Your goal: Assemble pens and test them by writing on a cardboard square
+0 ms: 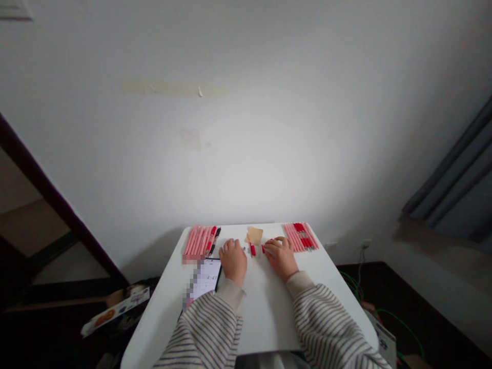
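Observation:
On the white table (265,318), my left hand (233,262) lies palm down, its fingers resting on the surface with nothing seen in them. My right hand (282,259) is bent, its fingertips closed at a small red pen piece (263,249), which they partly cover. Between the hands lies another red pen piece (252,249), with small bits beside it. A tan paper square (254,236) sits just behind. Left of my left hand is a row of pink pens (195,240), with a red pen (211,239) and a black pen (217,234) at its end.
Right of my right hand is a second row of pink pens (292,238) with red pens (303,237) among them. A phone (207,279) with a lit screen lies beside my left wrist. The wall (246,179) rises behind the table. Green cables (351,284) run along the floor at right.

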`<state>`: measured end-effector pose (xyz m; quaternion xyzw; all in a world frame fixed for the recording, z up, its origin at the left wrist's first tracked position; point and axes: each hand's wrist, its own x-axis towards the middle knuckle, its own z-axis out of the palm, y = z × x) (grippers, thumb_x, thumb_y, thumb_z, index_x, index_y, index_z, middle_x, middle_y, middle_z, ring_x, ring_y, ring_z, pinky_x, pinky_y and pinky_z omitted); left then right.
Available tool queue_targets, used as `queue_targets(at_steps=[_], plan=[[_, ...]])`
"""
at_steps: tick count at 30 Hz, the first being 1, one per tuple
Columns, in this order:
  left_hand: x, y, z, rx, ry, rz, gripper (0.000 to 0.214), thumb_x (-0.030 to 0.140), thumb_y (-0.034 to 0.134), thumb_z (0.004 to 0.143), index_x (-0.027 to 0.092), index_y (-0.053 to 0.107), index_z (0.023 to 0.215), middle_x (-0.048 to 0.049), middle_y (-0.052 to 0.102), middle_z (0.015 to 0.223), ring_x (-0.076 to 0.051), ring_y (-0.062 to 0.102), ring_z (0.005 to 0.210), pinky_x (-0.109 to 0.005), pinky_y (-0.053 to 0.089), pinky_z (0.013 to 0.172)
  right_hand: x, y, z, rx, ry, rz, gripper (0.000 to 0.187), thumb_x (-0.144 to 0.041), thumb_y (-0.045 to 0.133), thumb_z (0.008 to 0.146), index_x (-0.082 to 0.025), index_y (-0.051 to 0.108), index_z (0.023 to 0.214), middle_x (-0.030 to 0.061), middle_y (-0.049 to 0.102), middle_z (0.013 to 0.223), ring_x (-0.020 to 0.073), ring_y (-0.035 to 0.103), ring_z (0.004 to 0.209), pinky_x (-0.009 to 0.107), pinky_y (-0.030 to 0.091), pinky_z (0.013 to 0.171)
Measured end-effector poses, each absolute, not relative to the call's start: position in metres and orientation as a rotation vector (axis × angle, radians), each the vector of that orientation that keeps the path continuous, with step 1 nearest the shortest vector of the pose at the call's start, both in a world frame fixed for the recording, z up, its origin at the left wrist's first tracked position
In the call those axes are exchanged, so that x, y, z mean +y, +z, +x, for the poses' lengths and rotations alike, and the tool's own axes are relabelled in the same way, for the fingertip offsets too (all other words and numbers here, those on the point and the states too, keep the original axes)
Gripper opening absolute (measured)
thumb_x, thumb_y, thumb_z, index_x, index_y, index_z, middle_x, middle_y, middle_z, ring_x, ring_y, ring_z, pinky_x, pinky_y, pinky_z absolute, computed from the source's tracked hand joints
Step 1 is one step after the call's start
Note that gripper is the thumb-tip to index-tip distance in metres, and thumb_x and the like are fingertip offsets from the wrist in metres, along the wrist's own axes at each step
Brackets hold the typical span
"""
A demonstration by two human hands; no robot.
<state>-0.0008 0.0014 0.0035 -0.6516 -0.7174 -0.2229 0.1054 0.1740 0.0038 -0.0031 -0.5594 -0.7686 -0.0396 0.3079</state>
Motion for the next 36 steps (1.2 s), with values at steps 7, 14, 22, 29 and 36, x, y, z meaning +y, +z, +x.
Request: queue_targets(at_steps=[7,14,22,29,36], plan=[[0.001,0.004,-0.001,-2.119,-0.637,-1.922,0.028,0.017,0.039,0.086,0.017,0.058,0.107,-0.0101,0.059,0.114,-0.023,0.051,0.107,-0.039,0.038,0.09,0.002,0.0,0.174,-2.027,-0.105,-1.489,0.014,-0.03,0.06,0.085,-0.033,0.07,0.094,-0.0031,0.069,0.104,0.0215,0.045,0.108,0.042,0.025,0.097],[0.0,0.007,-0.001,-2.128,-0.668,-1.929,0.028,0.016,0.04,0.086,0.017,0.059,0.106,-0.0106,0.058,0.113,-0.023,0.051,0.107,-0.038,0.038,0.09,0.002,0.001,0.175,-2.005,-0.099,-1.464,0.012,-0.026,0.059,0.084,-0.028,0.07,0.087,-0.0012,0.069,0.101,0.0227,0.045,0.107,0.045,0.023,0.1],[0.002,0.01,0.0,-2.13,-0.815,-1.867,0.033,0.011,0.04,0.084,0.016,0.06,0.109,-0.0119,0.058,0.113,-0.022,0.052,0.105,-0.036,0.039,0.09,0.0,0.002,0.173,-2.014,-0.064,-1.439,0.01,-0.024,0.059,0.083,-0.025,0.068,0.081,0.0012,0.07,0.099,0.0222,0.048,0.107,0.049,0.022,0.103],[0.002,0.01,0.005,-2.018,-0.985,-1.868,0.031,0.011,0.042,0.082,0.016,0.06,0.107,-0.0115,0.058,0.113,-0.022,0.05,0.107,-0.038,0.04,0.094,0.0,0.004,0.173,-2.028,-0.035,-1.413,0.01,-0.02,0.059,0.081,-0.025,0.066,0.077,-0.0002,0.07,0.089,0.0208,0.05,0.108,0.054,0.012,0.107],[-0.002,0.01,0.016,-1.971,-1.047,-1.98,0.027,0.015,0.044,0.084,0.02,0.063,0.102,-0.0084,0.058,0.112,-0.022,0.048,0.109,-0.041,0.037,0.097,-0.001,0.003,0.174,-2.005,-0.046,-1.413,0.009,-0.019,0.061,0.078,-0.025,0.067,0.077,-0.0001,0.069,0.088,0.0219,0.048,0.108,0.05,0.016,0.106]])
